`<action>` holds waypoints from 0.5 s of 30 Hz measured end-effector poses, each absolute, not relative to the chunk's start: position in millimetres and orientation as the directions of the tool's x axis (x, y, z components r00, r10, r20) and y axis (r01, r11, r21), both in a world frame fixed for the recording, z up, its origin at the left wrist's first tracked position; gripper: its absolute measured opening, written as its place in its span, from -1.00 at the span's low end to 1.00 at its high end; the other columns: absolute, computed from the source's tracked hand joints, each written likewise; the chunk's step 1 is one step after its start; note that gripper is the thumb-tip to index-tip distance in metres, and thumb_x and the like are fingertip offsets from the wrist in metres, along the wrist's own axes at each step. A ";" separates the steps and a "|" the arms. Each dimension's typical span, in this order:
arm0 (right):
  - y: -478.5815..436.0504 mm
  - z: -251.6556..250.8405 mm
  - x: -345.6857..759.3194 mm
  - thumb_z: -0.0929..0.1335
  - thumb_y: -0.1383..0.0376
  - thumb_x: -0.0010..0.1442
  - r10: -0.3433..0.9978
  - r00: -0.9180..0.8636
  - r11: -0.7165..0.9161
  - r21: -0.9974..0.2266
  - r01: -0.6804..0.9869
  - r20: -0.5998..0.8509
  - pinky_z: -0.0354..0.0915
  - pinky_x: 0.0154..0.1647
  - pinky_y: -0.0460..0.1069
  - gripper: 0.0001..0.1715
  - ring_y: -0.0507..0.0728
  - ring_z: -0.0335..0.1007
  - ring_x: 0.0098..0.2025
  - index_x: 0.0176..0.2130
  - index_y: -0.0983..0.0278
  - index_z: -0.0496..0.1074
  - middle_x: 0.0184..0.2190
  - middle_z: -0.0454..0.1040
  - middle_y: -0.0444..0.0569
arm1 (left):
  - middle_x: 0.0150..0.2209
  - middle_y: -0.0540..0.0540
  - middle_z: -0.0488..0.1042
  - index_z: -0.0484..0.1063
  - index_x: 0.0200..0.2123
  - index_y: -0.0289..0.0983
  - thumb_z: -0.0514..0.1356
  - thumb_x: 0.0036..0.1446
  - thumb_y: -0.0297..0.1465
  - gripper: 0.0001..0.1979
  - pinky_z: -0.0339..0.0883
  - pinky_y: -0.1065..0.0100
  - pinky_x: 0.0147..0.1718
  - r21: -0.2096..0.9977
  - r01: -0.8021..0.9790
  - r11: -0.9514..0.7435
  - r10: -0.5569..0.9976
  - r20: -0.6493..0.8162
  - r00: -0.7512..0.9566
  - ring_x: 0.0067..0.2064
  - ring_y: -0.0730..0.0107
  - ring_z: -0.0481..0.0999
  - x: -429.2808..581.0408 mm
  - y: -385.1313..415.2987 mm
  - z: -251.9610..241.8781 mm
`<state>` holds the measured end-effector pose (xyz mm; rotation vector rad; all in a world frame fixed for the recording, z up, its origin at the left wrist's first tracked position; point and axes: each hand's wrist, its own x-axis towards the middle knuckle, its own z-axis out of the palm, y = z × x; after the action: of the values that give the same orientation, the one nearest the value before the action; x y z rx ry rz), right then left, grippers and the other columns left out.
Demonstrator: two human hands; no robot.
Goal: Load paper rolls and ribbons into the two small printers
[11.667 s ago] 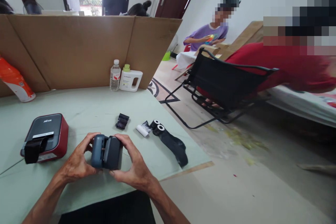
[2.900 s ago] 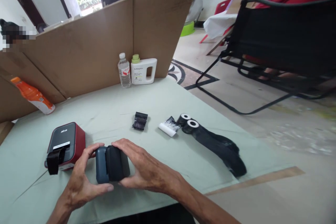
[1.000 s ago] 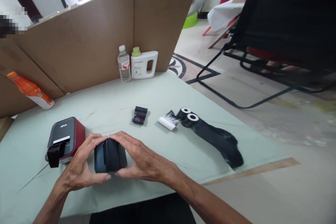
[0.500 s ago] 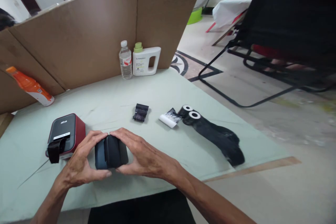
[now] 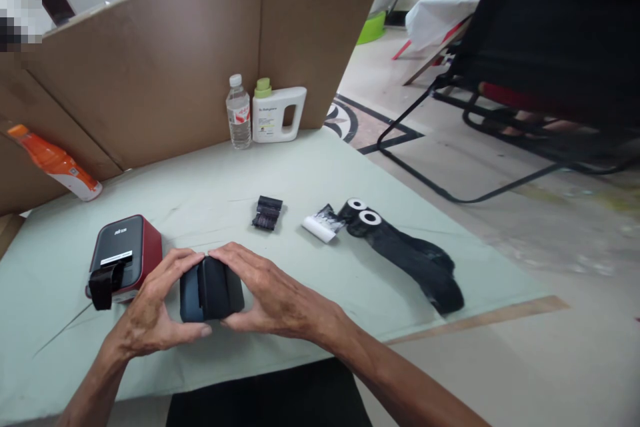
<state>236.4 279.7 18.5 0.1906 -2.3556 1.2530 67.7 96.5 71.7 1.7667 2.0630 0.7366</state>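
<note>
Dark case halves (image 5: 217, 289) closer than earlier, gripped by left hand (image 5: 157, 312) and right hand (image 5: 267, 293), printer (image 5: 123, 247) alongside, cardboard (image 5: 185, 67) behind

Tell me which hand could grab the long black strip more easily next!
Probably the right hand: it is nearer the long black strip. The left hand is farther away, beside the printer. Both hold the dark box, so the right may need to let go first.
</note>
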 end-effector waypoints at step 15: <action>277.0 16.1 235.9 0.54 0.41 0.00 0.126 -0.877 0.554 -0.767 -0.325 0.463 0.35 0.27 0.27 -0.01 0.34 0.35 0.25 0.33 0.24 0.18 0.18 0.39 0.18 | 0.24 -0.27 0.40 0.30 0.34 -0.11 0.52 -0.03 -0.23 -0.12 0.32 -0.11 0.28 0.596 0.796 0.105 0.978 0.085 -0.192 0.29 -0.14 0.41 68.5 96.0 72.1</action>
<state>235.9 277.0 16.1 0.1604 -2.3203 1.2821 68.5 96.0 72.1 1.7425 2.0580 0.7641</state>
